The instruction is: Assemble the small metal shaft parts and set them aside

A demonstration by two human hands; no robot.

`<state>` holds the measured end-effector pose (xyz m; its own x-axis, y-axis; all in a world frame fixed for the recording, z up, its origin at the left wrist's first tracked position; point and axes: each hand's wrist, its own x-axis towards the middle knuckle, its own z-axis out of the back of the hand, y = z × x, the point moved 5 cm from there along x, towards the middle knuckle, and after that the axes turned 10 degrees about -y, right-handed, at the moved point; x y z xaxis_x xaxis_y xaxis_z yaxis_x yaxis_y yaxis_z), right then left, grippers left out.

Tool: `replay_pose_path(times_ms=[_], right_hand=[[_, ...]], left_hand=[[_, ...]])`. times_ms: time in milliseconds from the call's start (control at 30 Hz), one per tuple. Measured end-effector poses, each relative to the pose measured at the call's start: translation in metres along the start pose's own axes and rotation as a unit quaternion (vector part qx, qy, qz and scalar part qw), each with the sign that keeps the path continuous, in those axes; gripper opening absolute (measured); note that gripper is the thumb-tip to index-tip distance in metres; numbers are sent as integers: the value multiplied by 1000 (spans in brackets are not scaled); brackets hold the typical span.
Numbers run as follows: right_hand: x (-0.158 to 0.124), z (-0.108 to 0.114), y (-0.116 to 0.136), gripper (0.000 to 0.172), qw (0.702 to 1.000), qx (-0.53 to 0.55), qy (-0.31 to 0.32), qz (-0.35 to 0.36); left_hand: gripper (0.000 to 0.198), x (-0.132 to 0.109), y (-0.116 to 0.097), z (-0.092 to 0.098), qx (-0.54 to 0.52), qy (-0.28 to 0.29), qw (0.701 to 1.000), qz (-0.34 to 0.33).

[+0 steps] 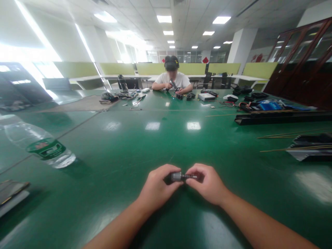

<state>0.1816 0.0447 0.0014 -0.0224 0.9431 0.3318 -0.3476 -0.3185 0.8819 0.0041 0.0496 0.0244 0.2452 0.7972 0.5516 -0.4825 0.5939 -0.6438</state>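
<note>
In the head view, a small grey cylindrical part with a thin ridged shaft [177, 176] is held level just above the green table [124, 148]. My left hand [158, 183] is closed round its thick grey body, thumb below and fingers above. At the shaft end, my right hand [207, 181] pinches with thumb and forefinger, and its other fingers are curled behind. The two hands almost meet over the part. Its far left end is partly hidden by my left fingers. I cannot tell exactly what kind of part it is.
A water bottle [49, 147] leans in view at left, above a dark flat stack [12, 193]. Black channels [280, 118] and thin rods [280, 135] lie at right. Across the table a person [171, 77] handles a tool among electronic parts [190, 96].
</note>
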Motion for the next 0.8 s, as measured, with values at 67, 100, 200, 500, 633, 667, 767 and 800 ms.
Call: replay_pose_path(times_ms=[67, 100, 200, 500, 633, 667, 767, 800], right_hand=[[0, 0, 0, 5, 1000, -1, 1, -2], [0, 0, 0, 5, 1000, -1, 1, -3], [0, 0, 0, 5, 1000, 2, -6, -8], [1, 2, -1, 4, 1000, -13, -25, -11], [1, 3, -1, 4, 999, -20, -30, -5], [1, 3, -1, 3, 999, -22, -32, -5], [1, 4, -1, 3, 999, -27, -43, -10], [1, 5, -1, 3, 999, -27, -45, -13]], left_hand=[[19, 1, 1, 1, -1, 0, 1000, 1], [19, 1, 1, 1, -2, 1, 1000, 0], [20, 1, 1, 1, 1, 2, 1000, -3], [20, 4, 1, 6, 16, -8, 1000, -19], [20, 5, 2, 8, 18, -11, 1000, -20], [20, 5, 2, 8, 20, -10, 1000, -20], [21, 5, 3, 9, 27, -12, 999, -22], [22, 5, 4, 9, 29, -14, 999, -23]])
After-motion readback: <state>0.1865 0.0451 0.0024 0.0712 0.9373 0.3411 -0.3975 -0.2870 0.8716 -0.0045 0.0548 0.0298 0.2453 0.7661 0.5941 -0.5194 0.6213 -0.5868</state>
